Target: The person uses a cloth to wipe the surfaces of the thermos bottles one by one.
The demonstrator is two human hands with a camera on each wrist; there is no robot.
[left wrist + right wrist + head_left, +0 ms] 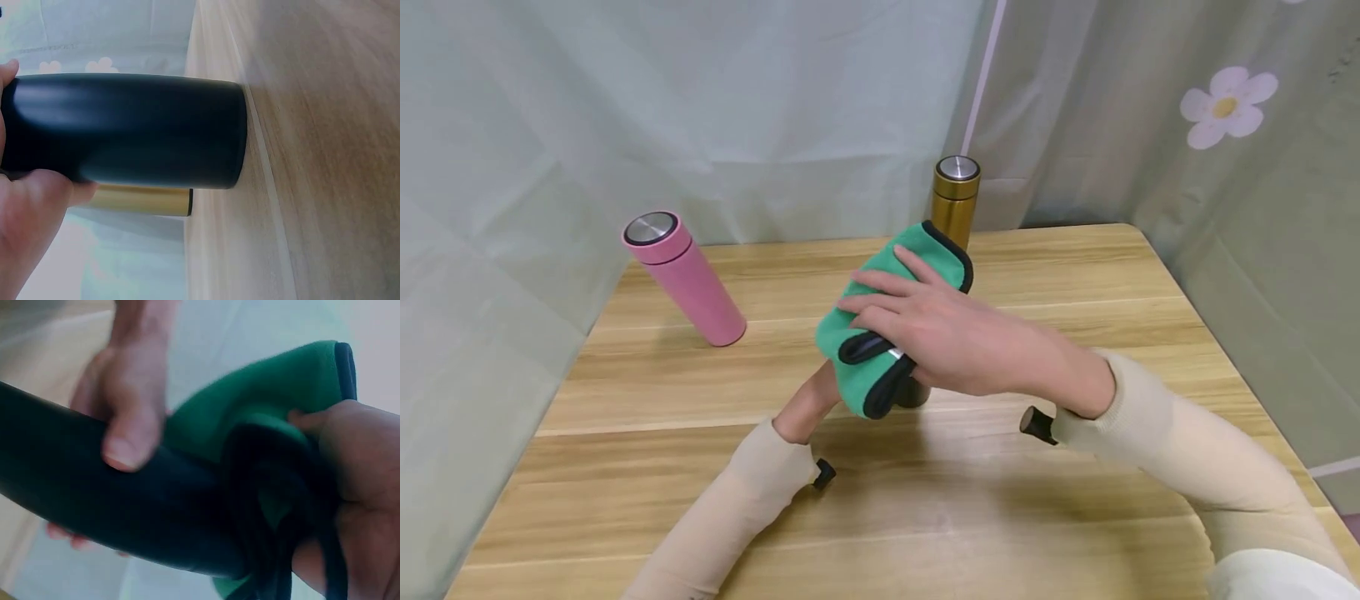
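Note:
My left hand grips a dark, nearly black bottle, its thumb lying along the side. In the head view, a green cloth with black edging hides most of that bottle; only its lower end shows. The bottle's base is close to the tabletop in the left wrist view; contact is unclear. My right hand lies over the folded cloth with fingers spread and fairly straight, pressing it onto the bottle's upper end. In the right wrist view, cloth folds cover that end, and where the right thumb sits is unclear.
A pink bottle with a silver-topped lid stands on the left of the wooden table. Behind the cloth stands a gold bottle, near the back edge. Pale curtains hang behind the table and along its sides.

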